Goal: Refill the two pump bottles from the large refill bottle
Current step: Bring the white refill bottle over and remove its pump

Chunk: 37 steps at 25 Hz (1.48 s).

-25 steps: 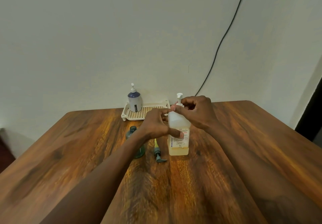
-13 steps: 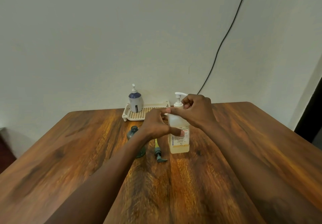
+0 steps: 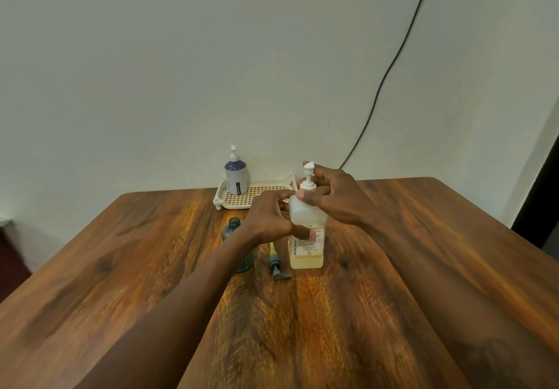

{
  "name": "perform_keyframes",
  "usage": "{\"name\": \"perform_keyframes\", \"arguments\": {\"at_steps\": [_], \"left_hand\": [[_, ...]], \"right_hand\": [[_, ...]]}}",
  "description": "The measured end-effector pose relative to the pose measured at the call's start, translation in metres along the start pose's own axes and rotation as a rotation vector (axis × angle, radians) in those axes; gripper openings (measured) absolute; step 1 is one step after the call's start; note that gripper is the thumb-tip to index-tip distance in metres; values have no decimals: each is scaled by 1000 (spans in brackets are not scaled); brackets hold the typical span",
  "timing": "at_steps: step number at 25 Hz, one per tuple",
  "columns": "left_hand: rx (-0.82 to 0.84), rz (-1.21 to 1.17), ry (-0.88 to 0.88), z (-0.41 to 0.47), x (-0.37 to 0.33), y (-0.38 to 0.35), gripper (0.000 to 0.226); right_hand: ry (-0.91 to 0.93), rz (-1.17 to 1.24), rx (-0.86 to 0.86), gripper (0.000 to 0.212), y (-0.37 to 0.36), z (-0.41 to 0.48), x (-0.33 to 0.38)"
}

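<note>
Refill bottle (image 3: pixel 308 237) | upright on desk (image 3: pixel 423 252) | left hand (image 3: pixel 269 219) fingers clamped round body to steady | right hand (image 3: pixel 329 198) fingers pinching pump collar (image 3: pixel 308 185), likely unscrewing

Both of the person's forearms are bare from the bottom of the view up to the wrists, with no sleeve, cuff or watch on either. The left hand (image 3: pixel 269 219) and the right hand (image 3: pixel 335 198) are ungloved, with no rings visible on the fingers (image 3: pixel 302 194). The fingernails are short and pale where they show. The near parts of the arms look blurred.
</note>
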<state>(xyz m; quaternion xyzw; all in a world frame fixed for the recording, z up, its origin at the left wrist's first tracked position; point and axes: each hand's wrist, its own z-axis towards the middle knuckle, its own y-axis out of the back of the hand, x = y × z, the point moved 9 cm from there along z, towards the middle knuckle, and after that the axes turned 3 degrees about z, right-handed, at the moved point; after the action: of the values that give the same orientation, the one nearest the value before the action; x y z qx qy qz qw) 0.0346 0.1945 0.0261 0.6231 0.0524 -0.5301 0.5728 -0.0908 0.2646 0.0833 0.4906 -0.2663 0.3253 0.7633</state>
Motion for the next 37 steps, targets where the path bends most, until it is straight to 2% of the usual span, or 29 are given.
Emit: {"name": "perform_keyframes", "arguments": {"at_steps": [3,4,6,9,11,13,14,16,19,21,23,26,28,30,32,34,37], "left_hand": [[-34,24,-11,-1,-9,1,70],[-37,28,-16,-1,-12,1,69],[-30,16,-22,0,-14,0,70],[-17,5,-12,2,-11,0,75],[-13,17,-7,3,-8,0,80],[-18,21,4,3,-6,0,82],[-18,19,8,3,-6,-2,81],[-18,24,8,3,-7,-4,70],[-15,23,7,2,-13,-7,65],[-4,10,13,2,-13,-8,68],[-10,3,25,2,-11,-7,74],[-18,5,44,4,-5,-5,79],[-13,8,43,4,-4,-6,77],[-5,21,46,4,-5,-9,70],[1,26,54,4,-5,-13,70],[11,22,67,4,-4,-17,80],[17,27,96,6,4,-20,91]], "right_hand": [[40,-230,-347,56,24,-8,10],[42,-245,-396,55,27,-9,11],[45,-210,-381,48,28,-6,9],[14,-6,-197,37,22,-3,2],[-27,192,-13,52,11,-3,-2],[-57,241,87,71,2,-2,-7],[-61,179,85,79,1,-1,-7],[-46,-81,-60,81,8,-1,-5],[-18,-296,-348,63,27,-6,5],[-47,-243,-329,50,30,-6,2],[-69,-99,-215,35,24,-5,-4],[-105,273,-22,53,9,-6,-9],[-128,222,39,62,4,-5,-11],[-97,-34,-15,63,7,-3,-8],[-40,-204,-164,55,16,-6,-2],[-4,-206,-239,46,21,-6,2],[2,-59,-310,38,34,-3,1]]}}
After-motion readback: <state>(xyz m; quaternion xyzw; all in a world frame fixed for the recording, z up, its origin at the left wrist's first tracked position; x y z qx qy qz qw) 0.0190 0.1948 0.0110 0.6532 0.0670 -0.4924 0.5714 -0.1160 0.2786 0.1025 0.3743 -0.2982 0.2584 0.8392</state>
